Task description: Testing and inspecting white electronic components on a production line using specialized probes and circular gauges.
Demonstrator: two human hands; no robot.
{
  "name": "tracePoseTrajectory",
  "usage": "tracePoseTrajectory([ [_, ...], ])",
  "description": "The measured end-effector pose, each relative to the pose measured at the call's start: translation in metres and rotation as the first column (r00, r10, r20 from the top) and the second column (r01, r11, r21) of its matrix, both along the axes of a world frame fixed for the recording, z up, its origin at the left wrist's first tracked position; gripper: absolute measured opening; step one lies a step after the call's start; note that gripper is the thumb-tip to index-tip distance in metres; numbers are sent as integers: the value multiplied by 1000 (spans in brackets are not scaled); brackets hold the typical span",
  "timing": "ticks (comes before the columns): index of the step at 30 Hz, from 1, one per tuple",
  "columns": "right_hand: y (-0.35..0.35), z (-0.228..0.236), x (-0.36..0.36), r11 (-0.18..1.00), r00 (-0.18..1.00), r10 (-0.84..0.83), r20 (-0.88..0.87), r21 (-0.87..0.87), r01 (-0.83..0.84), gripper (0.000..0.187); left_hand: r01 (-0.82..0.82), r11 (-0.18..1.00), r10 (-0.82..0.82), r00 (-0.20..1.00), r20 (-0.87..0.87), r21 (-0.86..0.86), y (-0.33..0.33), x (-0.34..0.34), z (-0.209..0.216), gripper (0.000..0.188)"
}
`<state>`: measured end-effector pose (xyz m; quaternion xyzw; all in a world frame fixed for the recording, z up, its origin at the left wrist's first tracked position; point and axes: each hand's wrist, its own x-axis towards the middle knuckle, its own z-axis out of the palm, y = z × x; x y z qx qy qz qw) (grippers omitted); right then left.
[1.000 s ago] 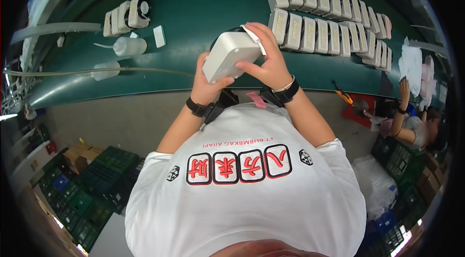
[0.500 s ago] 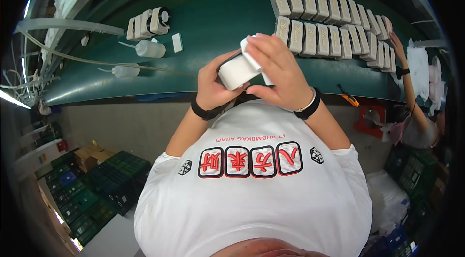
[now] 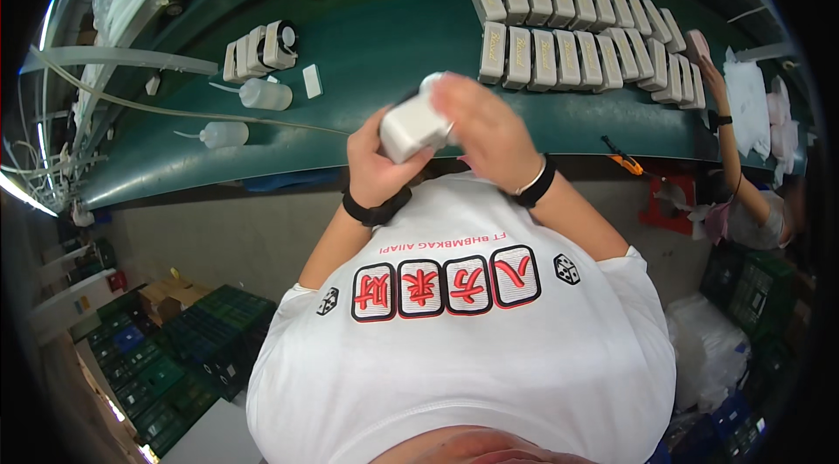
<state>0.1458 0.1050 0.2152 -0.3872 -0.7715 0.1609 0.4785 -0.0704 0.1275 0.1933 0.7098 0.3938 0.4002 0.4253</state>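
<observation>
You hold a small white box (image 3: 413, 128) up in front of your chest, above the near edge of the green table (image 3: 393, 36). Its long side runs left to right, tipped up a little toward the right. Your left hand (image 3: 374, 165) grips it from below, and your right hand (image 3: 485, 128) is closed over its right end.

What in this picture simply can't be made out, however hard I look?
- Head view: the right hand is motion-blurred, so its finger positions are unclear.
- The white box is partly covered by both hands; its far side is hidden, as is the left hand palm.
- The co-worker's hand at the right rim is small and bent by the lens; what it touches is unclear.
- The crates on the floor: contents too small and dark.
</observation>
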Motion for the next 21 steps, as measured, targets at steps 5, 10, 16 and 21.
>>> tracePoseTrajectory([
  [5,2,-39,19,682,770,-417,-483,-726,-86,26,260,735,203,797,569,-626,11,0,-3,66],
  [10,-9,5,41,737,582,-511,-632,-671,-82,24,445,534,255,726,639,-719,-10,9,15,77],
  [16,-24,60,33,979,968,-202,-146,-52,197,33,476,504,184,756,628,-721,-24,34,41,89],
  [21,-35,45,2,993,922,-115,371,51,103,45,330,600,217,809,546,-729,-26,45,33,86],
])
